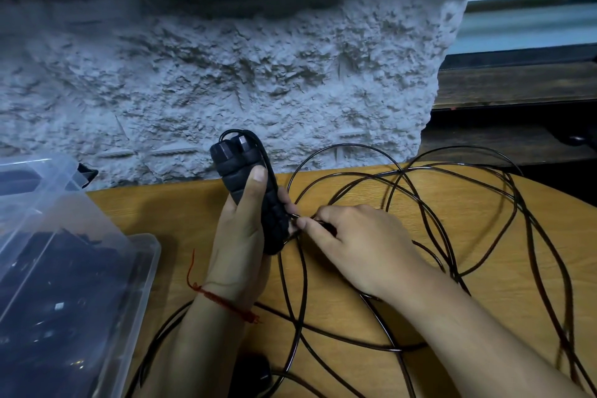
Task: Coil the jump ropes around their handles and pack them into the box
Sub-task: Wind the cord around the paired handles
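At the left edge of the desk (pixel 193 210) stands the clear box (pixel 142 268), open, with dark things inside that are too dim to name.

Right of it, the left hand (pixel 239 236) holds the two black handles (pixel 245 178) upright and side by side above the desk's far edge. The fingers are curled round them and the thumb lies flat up their front. A red string (pixel 226 300) circles that wrist. The handles look ribbed and grippy, stiff and light, so they should sit firm in a closed fist. The middle of the pair is probably the best place to hold, leaving both ends free for turns.

Just beside the handles' lower part, the right hand (pixel 361 245) is nearly closed, its thumb and forefinger pinching the rope (pixel 304 284) close to the left fingertips.

The rest of the rope sprawls in loose, crossing loops over the right half of the desk, reaching toward the far right corner and the near edge. It looks thin, smooth and springy. It will likely slip and uncoil unless each turn is kept taut, and the crossed loops may snag as they feed in.
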`<state>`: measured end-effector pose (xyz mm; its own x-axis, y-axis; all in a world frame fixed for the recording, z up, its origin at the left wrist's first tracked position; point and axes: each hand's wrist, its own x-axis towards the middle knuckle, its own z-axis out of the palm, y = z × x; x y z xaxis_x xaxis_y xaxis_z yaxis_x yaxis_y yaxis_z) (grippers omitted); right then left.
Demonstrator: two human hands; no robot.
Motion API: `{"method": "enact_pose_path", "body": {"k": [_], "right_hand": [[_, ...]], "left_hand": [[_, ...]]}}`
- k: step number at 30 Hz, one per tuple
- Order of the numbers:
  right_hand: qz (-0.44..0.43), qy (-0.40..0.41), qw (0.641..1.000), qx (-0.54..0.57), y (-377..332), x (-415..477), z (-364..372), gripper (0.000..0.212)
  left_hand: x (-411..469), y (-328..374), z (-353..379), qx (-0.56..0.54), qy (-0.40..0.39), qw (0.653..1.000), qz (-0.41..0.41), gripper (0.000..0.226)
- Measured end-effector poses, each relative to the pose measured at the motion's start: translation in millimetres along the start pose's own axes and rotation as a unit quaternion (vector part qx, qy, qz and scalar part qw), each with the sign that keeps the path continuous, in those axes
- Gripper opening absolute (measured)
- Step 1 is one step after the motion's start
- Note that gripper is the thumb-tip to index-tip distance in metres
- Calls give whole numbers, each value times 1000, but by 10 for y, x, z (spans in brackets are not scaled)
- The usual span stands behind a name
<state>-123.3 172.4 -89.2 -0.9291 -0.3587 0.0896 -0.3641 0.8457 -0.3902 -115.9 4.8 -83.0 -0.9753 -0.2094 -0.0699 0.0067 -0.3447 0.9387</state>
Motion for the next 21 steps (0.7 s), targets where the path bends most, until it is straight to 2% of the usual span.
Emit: {"method": "enact_pose_path", "body": {"k": [6,8,13,17,21], "right_hand": [[-34,-39,999,-13,106,-8,-154,34],[-33,-32,998,-36,134,-7,-236,37],[-24,-4,1000,2,223,0,-448,40],[-23,-5,1000,17,269,-16,-525,34],[4,-29,1000,-8,364,-19,-565,30]], "left_hand": [[-8,-59,-103,81,33,996,30,36],[4,-54,-131,109,62,991,53,34],[79,-84,-162,168,129,975,70,42],[47,-129,-165,197,117,972,54,44],[-11,-129,-176,208,101,970,75,30]]}}
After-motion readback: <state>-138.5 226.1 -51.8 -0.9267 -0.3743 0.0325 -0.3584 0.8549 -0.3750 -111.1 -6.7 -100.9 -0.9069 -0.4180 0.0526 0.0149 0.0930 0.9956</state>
